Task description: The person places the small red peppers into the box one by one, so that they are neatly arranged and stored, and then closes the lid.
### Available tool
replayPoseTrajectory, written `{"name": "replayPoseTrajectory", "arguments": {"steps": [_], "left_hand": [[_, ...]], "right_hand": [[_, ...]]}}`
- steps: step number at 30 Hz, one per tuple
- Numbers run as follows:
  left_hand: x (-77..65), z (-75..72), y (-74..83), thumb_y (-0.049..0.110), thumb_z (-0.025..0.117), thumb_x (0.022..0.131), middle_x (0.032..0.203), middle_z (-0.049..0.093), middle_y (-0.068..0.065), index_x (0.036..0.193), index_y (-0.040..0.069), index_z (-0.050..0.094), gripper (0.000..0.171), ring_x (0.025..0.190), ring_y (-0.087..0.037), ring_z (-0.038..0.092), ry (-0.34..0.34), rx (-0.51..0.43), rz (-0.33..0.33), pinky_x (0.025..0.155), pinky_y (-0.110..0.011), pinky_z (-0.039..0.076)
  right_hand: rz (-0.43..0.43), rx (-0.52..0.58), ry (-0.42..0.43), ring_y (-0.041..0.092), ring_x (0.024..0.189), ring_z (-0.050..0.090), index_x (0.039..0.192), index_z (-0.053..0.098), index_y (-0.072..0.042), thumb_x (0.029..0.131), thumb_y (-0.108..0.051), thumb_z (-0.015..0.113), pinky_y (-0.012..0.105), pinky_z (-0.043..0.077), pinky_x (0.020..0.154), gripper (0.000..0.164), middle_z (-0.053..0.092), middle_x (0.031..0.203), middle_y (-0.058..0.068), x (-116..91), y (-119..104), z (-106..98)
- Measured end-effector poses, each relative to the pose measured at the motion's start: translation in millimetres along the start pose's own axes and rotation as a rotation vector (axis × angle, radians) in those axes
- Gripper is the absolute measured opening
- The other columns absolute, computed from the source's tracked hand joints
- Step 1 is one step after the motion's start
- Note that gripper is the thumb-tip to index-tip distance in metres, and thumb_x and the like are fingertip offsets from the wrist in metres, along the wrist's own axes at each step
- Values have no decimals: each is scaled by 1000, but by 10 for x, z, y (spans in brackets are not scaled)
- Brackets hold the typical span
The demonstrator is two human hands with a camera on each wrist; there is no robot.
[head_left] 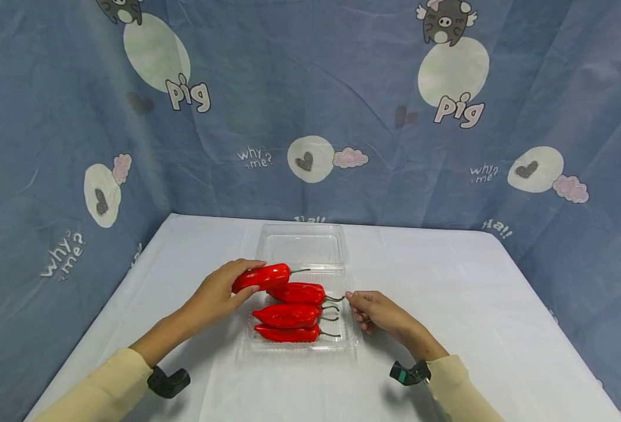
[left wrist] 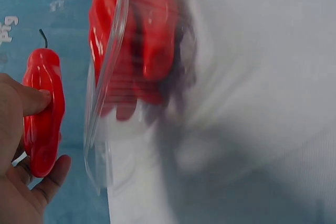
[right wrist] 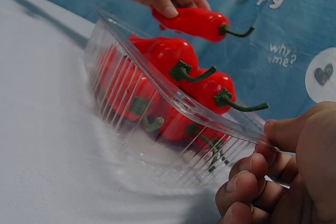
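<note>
My left hand (head_left: pixel 221 290) grips a glossy red pepper (head_left: pixel 270 276) with a thin green stem, thumb on one side and fingers on the other. In the left wrist view this pepper (left wrist: pixel 44 124) is held up beside the container wall. Below and in front of it, several similar red peppers (head_left: pixel 289 316) lie in a clear plastic clamshell container (head_left: pixel 297 347), stems toward the right. Some peppers are stacked, as the right wrist view shows. My right hand (head_left: pixel 378 313) pinches the container's right rim between thumb and curled fingers, close to the pepper stems (right wrist: pixel 247 107).
The container's clear lid (head_left: pixel 302 246) lies folded back behind the base. A white cloth covers the table (head_left: pixel 437 275). A blue patterned curtain (head_left: pixel 310 88) hangs along the back and sides. Dark devices (head_left: pixel 168 382) are strapped to both wrists.
</note>
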State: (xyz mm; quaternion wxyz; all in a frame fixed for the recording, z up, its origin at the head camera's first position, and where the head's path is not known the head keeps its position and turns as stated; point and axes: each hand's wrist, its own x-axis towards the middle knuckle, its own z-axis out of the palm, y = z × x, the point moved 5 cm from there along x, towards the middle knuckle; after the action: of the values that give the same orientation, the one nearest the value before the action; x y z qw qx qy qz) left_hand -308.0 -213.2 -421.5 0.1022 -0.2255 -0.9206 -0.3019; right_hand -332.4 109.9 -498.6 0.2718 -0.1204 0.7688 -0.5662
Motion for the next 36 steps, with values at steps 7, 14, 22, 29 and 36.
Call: {"name": "replayPoseTrajectory", "arguments": {"steps": [7, 14, 22, 29, 36], "left_hand": [[-2, 133, 168, 14, 81, 86, 127, 64, 1, 140, 20, 56, 60, 110, -18, 62, -59, -42, -7, 84, -35, 60], [17, 251, 275, 17, 79, 88, 134, 61, 0, 140, 22, 56, 57, 122, -22, 59, -95, -60, 6, 94, -44, 57], [63, 344, 382, 17, 79, 88, 135, 60, 5, 140, 26, 56, 58, 124, -20, 57, -117, -74, 22, 96, -44, 55], [102, 420, 445, 18, 76, 91, 134, 61, 6, 139, 26, 57, 53, 123, -18, 56, -136, -80, 50, 100, -45, 52], [122, 506, 469, 22, 75, 92, 135, 60, 8, 139, 31, 56, 52, 123, -17, 55, -158, -73, 46, 100, -46, 52]], "right_hand": [[3, 2, 4, 12, 58, 45, 78, 48, -8, 105, -43, 51, 25, 38, 51, 44, 47, 68, -1, 6, 2, -2], [-1, 17, -4, 12, 57, 45, 78, 48, -8, 104, -43, 51, 25, 38, 51, 45, 46, 68, -1, -4, -11, -6], [-2, 26, -8, 12, 57, 45, 77, 48, -9, 105, -43, 50, 25, 38, 51, 44, 46, 67, -1, 2, -10, -7], [-5, 30, -8, 12, 57, 45, 77, 48, -9, 106, -42, 49, 25, 38, 51, 43, 46, 67, -2, 1, -12, -10], [-8, 20, -5, 12, 56, 45, 77, 48, -8, 105, -43, 51, 25, 38, 50, 44, 47, 67, -1, 6, 8, -11]]}}
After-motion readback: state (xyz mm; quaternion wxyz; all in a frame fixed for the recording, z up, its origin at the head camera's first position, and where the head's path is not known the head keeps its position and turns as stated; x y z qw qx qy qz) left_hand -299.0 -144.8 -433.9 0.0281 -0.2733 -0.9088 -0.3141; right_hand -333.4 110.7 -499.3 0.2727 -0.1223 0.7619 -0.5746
